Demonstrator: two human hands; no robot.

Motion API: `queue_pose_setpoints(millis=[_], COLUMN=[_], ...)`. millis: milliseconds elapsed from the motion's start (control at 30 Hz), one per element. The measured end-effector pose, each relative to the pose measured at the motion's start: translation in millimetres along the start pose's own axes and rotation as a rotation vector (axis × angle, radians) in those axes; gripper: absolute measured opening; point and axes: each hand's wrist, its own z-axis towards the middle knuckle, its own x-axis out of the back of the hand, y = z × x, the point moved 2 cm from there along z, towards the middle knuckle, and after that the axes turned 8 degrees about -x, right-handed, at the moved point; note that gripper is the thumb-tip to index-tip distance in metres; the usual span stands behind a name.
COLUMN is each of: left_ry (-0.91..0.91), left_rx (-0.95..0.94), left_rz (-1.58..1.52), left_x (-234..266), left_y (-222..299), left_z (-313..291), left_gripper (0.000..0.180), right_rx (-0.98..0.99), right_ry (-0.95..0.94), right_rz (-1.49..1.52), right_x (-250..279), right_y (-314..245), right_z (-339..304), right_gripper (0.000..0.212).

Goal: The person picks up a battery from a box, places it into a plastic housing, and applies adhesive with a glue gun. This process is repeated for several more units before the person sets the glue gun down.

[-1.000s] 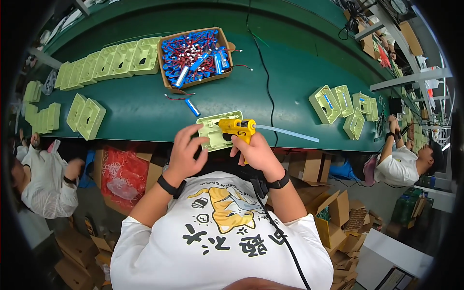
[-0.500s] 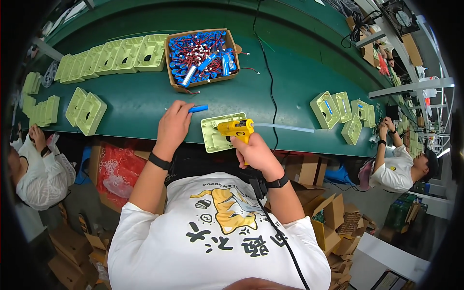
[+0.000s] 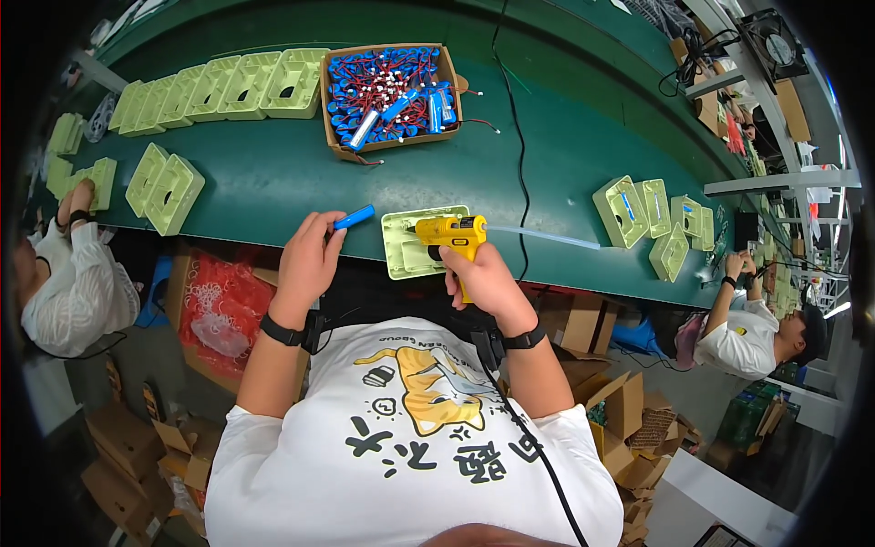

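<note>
My right hand grips a yellow glue gun by its handle, with a long translucent glue stick sticking out of its back end. The gun's nozzle is over a pale green plastic housing, which lies on the bench in front of me, open side up. Left of the housing, my left hand pinches a blue cylindrical battery between thumb and fingers. Any wire on this battery is hidden.
Beyond my hands stands a cardboard box of blue batteries with red-black leads. Rows of green housings line the back left, and more housings lie right, some holding batteries. A black cable crosses the green bench. Co-workers sit at both sides.
My left hand has drawn slightly nearer and left with the battery, whose outer end now tilts up more. The glue gun stays over the housing. The left co-worker's hand has reached the housings.
</note>
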Motion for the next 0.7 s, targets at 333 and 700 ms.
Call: queue_pose_setpoints(millis=[333, 700], left_ry=[0.013, 0.057], left_rx=[-0.109, -0.484], left_rz=[-0.112, -0.098], left_x=[-16, -57], left_y=[40, 40], left_z=[10, 29], left_gripper=[0.023, 0.028], right_rx=[0.024, 0.191], right_ry=[0.012, 0.269], right_rz=[0.069, -0.043], right_x=[11, 11], right_y=[6, 44], right_z=[-12, -16], right_gripper=[0.028, 0.031])
